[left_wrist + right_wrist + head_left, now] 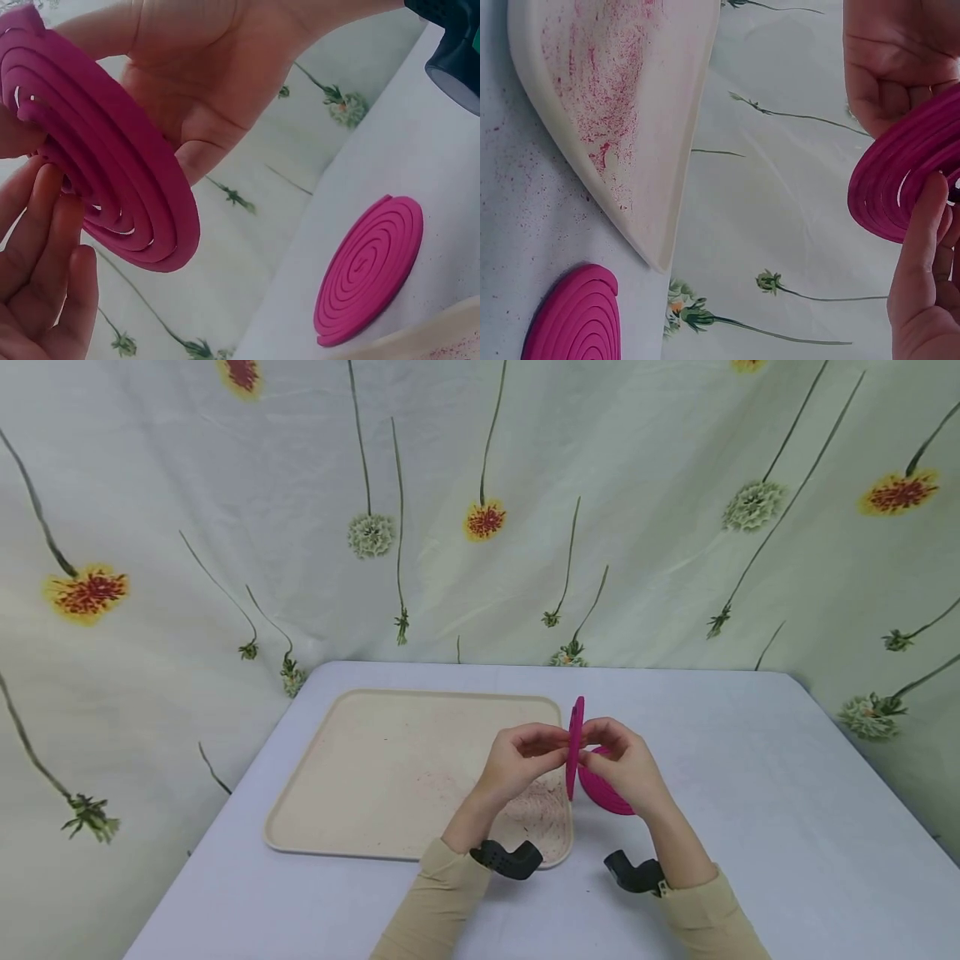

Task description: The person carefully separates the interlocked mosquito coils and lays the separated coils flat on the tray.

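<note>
A magenta mosquito coil [575, 747] stands upright on edge between the two hands, above the tray's right rim. From its left side, the left hand [525, 758] pinches it near the centre. The right hand [626, 766] grips the opposite side. Thin gaps show between the rings of the held coil [127, 172] in the left wrist view. The right thumb rests along the coil's face [889, 187] in the right wrist view. A second magenta coil [609, 797] lies flat on the table, partly hidden behind the right hand; its whole spiral [367, 270] shows in the left wrist view.
A shallow beige tray [405, 760] covers the table's left part. Reddish crumbs and powder [604, 120] dust its near right corner, and specks lie on the white table [750, 793] beside it. Flower-printed cloth [637, 460] hangs behind. Black cameras are strapped to both wrists.
</note>
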`<state>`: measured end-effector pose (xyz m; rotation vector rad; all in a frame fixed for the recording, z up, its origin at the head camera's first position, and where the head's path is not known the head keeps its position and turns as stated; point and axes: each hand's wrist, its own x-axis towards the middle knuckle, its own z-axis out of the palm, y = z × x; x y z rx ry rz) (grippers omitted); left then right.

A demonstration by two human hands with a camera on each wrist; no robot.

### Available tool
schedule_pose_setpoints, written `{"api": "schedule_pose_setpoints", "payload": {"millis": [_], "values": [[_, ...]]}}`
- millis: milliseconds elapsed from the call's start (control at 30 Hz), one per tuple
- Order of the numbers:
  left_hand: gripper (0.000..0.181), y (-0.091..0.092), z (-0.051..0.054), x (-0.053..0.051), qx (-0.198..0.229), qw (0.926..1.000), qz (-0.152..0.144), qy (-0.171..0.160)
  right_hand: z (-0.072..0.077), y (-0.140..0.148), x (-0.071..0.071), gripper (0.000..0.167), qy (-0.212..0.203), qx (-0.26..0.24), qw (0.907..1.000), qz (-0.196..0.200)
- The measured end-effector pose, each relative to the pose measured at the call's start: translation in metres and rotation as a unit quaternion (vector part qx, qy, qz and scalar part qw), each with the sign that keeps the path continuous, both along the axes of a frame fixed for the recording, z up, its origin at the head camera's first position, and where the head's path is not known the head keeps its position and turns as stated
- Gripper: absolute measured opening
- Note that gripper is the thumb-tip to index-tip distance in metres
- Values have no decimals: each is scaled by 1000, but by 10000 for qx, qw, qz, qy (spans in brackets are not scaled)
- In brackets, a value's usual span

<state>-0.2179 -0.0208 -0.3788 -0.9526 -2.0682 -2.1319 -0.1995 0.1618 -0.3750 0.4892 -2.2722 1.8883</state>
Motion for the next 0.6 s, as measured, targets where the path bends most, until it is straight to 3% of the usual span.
{"api": "schedule_pose_setpoints", "payload": {"millis": [367, 600], "values": [[18, 4, 0, 0, -166, 9975, 629, 273, 1, -2, -1, 24, 151, 64, 9997, -177], [18, 8, -1, 1, 12, 9968, 759, 234, 1, -3, -1, 27, 117, 46, 9993, -344]]}}
